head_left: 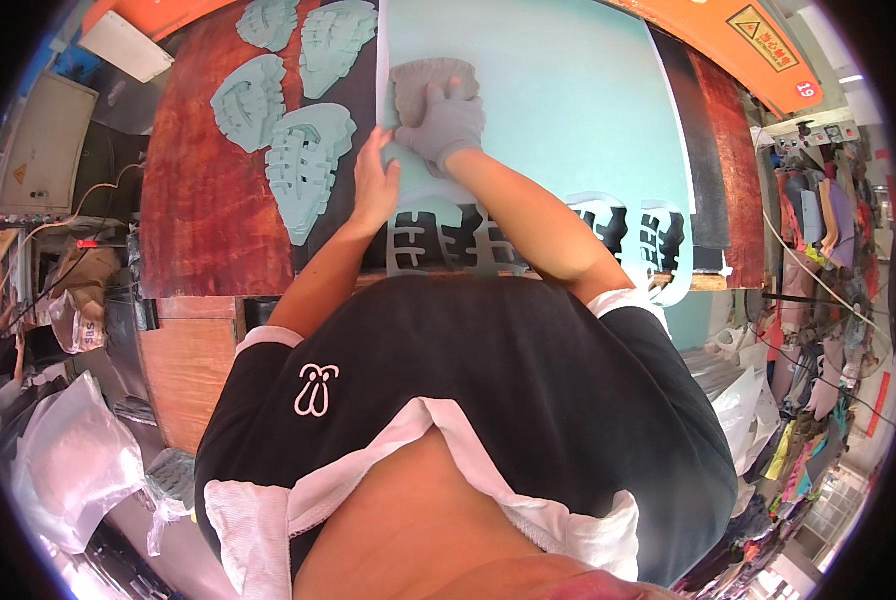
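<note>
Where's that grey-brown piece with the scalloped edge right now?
In the head view, the grey-brown piece is upper left of centre, over the pale green sheet, with the gloved right hand on it.

My fisheye camera looks steeply down from above and behind my right hand (450,122); it faces the pale sheet (578,110) around that hand; so near that my shirt (468,345) looms large behind it.

My right glove (456,125), upper centre, is grey, the sheet (578,110) pale aqua; my shirt (528,370), lower centre, black; the board (193,200), upper left, mottled red-brown.
</note>
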